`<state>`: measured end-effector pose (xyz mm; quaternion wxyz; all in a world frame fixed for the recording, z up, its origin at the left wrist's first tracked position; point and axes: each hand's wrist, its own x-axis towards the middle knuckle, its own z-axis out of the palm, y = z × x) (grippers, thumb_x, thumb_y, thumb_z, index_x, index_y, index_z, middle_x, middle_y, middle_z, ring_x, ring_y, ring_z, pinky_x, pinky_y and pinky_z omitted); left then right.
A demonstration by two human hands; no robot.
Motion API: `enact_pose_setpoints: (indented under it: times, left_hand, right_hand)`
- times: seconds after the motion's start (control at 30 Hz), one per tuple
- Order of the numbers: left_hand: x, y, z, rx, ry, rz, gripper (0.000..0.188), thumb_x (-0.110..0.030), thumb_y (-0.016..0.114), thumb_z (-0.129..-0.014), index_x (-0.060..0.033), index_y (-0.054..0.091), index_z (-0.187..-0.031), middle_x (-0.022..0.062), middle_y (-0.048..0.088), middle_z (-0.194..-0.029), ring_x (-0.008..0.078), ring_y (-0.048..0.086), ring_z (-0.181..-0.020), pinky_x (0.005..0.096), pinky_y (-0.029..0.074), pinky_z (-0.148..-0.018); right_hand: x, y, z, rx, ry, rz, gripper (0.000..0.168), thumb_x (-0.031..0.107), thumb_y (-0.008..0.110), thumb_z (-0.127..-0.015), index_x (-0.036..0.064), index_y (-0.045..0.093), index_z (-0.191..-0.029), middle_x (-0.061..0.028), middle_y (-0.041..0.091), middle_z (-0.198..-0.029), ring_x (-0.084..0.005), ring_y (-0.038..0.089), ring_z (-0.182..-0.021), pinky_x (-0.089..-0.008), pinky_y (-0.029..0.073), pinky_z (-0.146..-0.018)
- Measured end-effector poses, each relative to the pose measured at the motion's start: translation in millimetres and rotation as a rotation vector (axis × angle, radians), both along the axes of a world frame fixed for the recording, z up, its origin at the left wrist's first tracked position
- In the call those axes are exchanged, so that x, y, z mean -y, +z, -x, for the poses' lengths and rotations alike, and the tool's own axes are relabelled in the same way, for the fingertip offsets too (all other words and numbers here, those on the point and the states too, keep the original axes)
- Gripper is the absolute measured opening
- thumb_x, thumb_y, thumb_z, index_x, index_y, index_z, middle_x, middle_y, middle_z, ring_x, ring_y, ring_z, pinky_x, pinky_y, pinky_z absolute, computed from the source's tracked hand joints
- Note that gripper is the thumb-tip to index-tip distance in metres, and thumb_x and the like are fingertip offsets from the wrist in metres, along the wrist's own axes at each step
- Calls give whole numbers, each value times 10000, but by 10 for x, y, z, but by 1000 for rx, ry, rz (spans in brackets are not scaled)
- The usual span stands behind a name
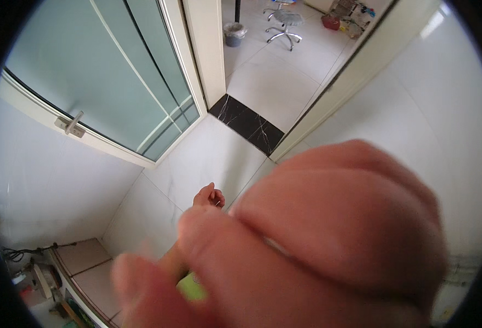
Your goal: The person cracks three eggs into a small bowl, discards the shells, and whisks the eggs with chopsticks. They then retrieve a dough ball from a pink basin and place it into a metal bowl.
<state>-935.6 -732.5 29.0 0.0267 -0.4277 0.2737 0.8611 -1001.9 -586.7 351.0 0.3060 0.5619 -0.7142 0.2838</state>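
Observation:
My right hand (306, 238) fills the lower right and middle of the head view, very close to the camera and blurred. Its fingers are bent; whether anything is inside them cannot be seen. Beyond it, my left hand (209, 195) appears small above the tiled floor, with curled fingers and a small pale glint by them. What the left hand may hold is too small to tell. The left forearm runs down behind the right hand, near a patch of light green cloth (192, 286).
A frosted glass door (101, 74) with a metal handle (73, 124) stands at upper left. A black marble threshold (247, 123) crosses the doorway. Beyond are a waste bin (235, 36) and a wheeled stool (288, 18). A tiled ledge (97, 283) with clutter beside it lies lower left.

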Motion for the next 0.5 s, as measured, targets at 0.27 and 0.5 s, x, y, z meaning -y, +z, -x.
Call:
enact_pose_setpoints:
  times: [0.27,0.5]
  left_hand:
    - [528,-294,955,-30,48,8,248,-200,532,-867,-128,445,-646,29,534,-665,147,505,-633,269,395,-619]
    - [1366,101,2667,-119,18,77,206,-222,512,-912,-101,517,-746,28,558,-715,152,536,-675,270,406,-636]
  right_hand:
    - [733,-127,1049,-59,-99,-184,222,195,596,-526,57,494,-667,-30,432,-654,-168,467,-626,-267,404,-527]
    - [1577,-993,2876,187,58,-170,195,171,709,-696,60,582,-793,-27,481,-581,-182,518,-548,-277,393,-427]
